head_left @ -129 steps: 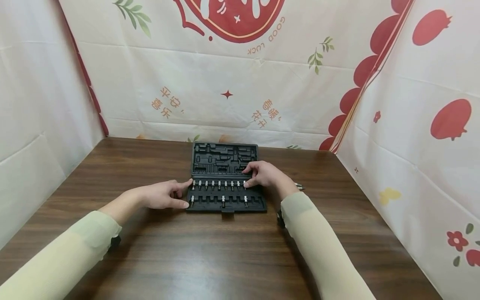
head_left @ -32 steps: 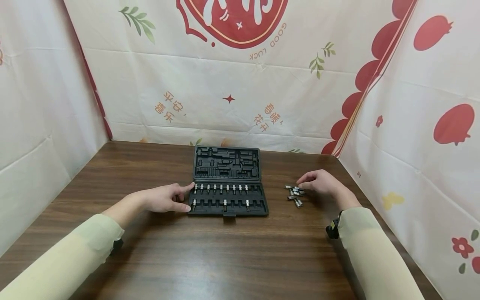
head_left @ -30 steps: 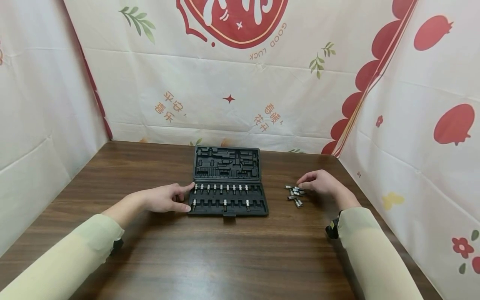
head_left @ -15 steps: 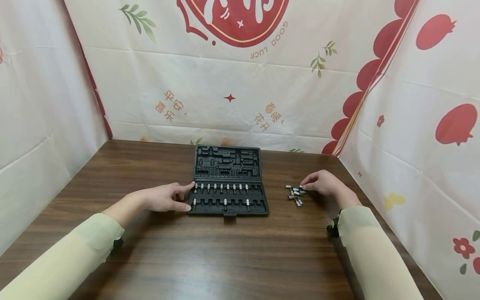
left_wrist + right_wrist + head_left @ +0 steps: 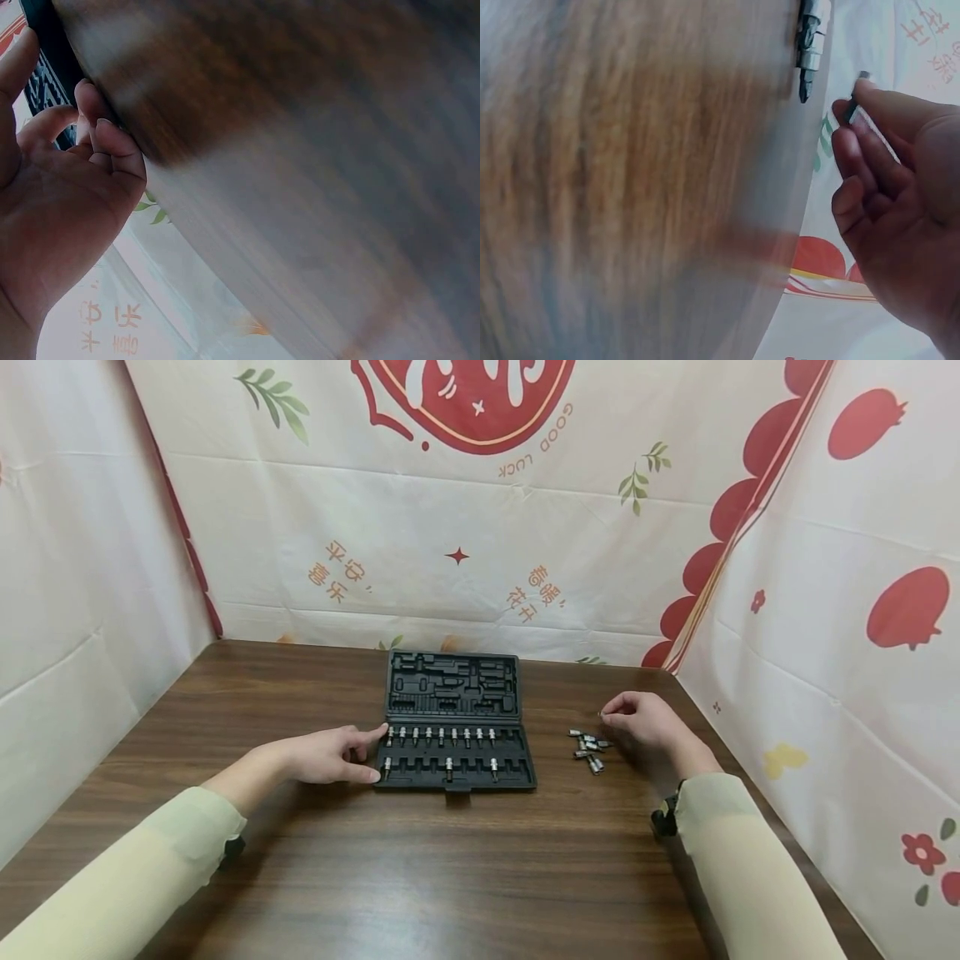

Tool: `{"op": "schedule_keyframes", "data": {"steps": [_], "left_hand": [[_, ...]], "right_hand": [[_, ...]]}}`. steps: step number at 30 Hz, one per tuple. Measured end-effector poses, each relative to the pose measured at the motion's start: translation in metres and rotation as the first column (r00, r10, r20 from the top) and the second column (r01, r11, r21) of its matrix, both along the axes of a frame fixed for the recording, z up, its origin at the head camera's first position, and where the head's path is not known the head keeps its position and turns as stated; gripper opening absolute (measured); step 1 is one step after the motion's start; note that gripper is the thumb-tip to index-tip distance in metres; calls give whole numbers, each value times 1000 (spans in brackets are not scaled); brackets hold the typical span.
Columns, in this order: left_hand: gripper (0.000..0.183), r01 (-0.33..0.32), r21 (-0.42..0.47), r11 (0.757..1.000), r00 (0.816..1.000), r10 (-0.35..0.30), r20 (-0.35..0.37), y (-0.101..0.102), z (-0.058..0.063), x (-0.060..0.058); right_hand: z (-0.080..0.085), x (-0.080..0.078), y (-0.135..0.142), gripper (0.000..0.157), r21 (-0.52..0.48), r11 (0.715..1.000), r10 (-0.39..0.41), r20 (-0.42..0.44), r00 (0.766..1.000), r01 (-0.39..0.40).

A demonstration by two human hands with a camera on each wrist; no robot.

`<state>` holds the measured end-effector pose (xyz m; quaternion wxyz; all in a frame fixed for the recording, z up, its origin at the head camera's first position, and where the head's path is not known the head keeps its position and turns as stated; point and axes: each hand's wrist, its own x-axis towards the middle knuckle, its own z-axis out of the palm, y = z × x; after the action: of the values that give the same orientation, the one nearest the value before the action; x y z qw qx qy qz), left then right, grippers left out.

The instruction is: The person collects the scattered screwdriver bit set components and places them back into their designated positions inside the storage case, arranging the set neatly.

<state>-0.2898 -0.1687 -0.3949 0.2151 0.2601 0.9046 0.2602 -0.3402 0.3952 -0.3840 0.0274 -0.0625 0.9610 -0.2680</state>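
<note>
An open black plastic socket case (image 5: 453,689) lies on the table, with a row of silver bit sockets (image 5: 441,737) standing along the back of its lower half. The front row bears 3 more, spaced apart, between vacant slots. My left hand (image 5: 322,756) touches the case's left edge with forefinger and thumb spread; its remaining fingers are bent, as the left wrist view shows. My right hand (image 5: 645,718) pinches a small bit socket (image 5: 853,107) between thumb and fingertips, just above and behind a loose pile of bit sockets (image 5: 590,745). The fingers partly cover the held one.
The brown wooden table (image 5: 450,877) ends at a printed white cloth (image 5: 420,510) behind the case. Another cloth (image 5: 825,635) rises along the right side, near the right forearm. A black band (image 5: 663,818) sits on the right wrist.
My right hand went from the case to the pile on the right, picked up a bit socket there and has lifted slightly. My left hand stays at the case edge.
</note>
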Motion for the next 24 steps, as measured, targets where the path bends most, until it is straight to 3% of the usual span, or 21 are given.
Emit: {"op": "schedule_keyframes", "data": {"steps": [5,10,16,24], "left_hand": [[92,-1,-1,1000,1000,1,-3,0,0,0],[92,1,0,1000,1000,-1,-3,0,0,0],[92,2,5,1000,1000,-2,5,-1,-1,0],[91,8,9,1000,1000,-8,2,0,0,-1]], "right_hand": [[4,0,-6,34,-85,996,24,-28,999,-27],[6,3,-14,38,-160,986,50,7,999,-48],[6,6,-25,41,-292,955,76,62,995,-54],[3,3,-40,43,-288,954,106,77,991,-80]]}}
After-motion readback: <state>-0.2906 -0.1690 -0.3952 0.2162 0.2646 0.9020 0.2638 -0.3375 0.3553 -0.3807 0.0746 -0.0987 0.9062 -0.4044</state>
